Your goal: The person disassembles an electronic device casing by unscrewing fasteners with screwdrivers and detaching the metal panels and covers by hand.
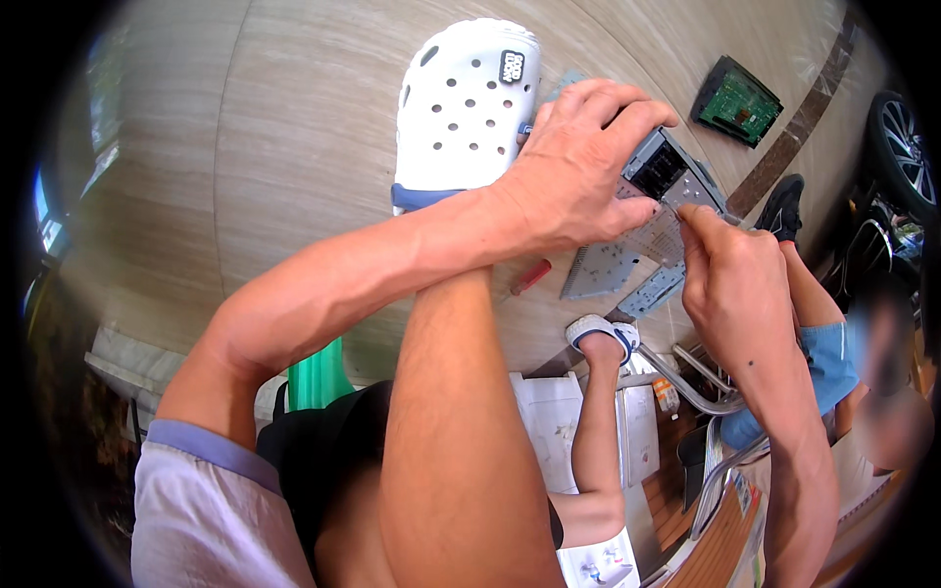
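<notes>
at the left, a green plastic piece [319, 377] shows beside the person's leg, below the raised left forearm. next comes a white clog [466, 118] with round holes, on the pale tiled floor [304, 118]. near it lies a red tool handle [531, 277]. the left hand [588, 157] reaches across the leg, its fingers spread over a metal case [668, 186], thumb pressed on the case's near face. a flat grey metal plate [598, 269] lies below. the case sits between both hands, to the right of the clog. at its right edge, the right hand [735, 269] has its fingers curled with the fingertips against the case; whether they pinch anything i cannot tell. farther right are a green circuit board [740, 103], a black shoe [781, 208] and a spoked wheel [902, 147].
</notes>
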Motion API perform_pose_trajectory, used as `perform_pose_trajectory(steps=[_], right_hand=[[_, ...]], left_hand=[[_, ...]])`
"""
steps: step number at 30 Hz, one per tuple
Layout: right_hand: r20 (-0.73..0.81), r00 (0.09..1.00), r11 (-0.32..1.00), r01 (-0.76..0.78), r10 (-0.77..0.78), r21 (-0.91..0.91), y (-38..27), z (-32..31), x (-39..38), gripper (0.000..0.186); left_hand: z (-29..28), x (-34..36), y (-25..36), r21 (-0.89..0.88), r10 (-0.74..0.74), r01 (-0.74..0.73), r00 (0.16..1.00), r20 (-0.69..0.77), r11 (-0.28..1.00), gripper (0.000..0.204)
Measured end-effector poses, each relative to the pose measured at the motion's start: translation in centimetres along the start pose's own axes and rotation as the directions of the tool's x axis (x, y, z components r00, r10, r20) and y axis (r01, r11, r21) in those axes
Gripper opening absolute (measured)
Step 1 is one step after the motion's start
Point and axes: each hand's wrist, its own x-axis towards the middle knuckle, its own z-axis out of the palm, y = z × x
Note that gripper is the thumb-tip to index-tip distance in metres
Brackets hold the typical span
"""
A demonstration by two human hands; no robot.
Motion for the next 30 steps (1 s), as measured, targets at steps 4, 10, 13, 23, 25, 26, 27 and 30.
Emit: perform_pose_trajectory(steps=[4,10,13,23,25,26,27,30], right_hand=[[0.017,0.995,0.981,-0.102,0.101,0.166,-0.5,-0.6,0.5,0.010],[0.036,0.991,0.957,-0.137,0.132,0.257,-0.1,-1.0,0.7,0.014],[0.059,0.983,0.943,-0.183,0.173,0.277,-0.1,-1.2,0.6,0.015],[0.049,0.979,0.885,-0.200,0.198,0.421,1.2,-0.9,-1.4,0.024],[0.097,0.886,0.506,-0.346,0.454,0.790,1.4,0.3,-2.8,0.026],[0.088,0.836,0.411,-0.355,0.542,0.840,1.6,-0.7,-4.9,0.028],[0.034,0.787,0.365,-0.324,0.616,0.873,1.7,-0.8,-7.2,0.027],[0.166,0.701,0.102,-0.324,0.694,0.940,2.8,7.9,-10.4,0.023]], left_hand=[[0.0,0.0,0.1,-0.003,-0.007,0.007,1.000,0.002,1.000,0.067],[-0.1,0.1,-0.1,0.000,0.007,-0.007,1.000,0.003,1.000,0.068],[-0.1,0.4,0.0,-0.006,0.009,-0.009,1.000,0.005,1.000,0.064],[-0.7,-0.5,-0.6,0.038,-0.049,0.046,0.996,0.071,0.998,0.077],[-1.1,-1.3,-1.3,0.071,-0.071,0.066,0.995,0.068,0.995,0.077],[-1.1,-0.2,0.0,0.044,-0.029,0.027,0.999,0.037,0.999,0.076],[-1.4,0.7,1.3,0.015,0.015,-0.015,0.999,0.030,1.000,0.076],[-2.0,0.4,1.4,0.198,0.140,-0.152,0.987,0.074,0.968,0.060]])
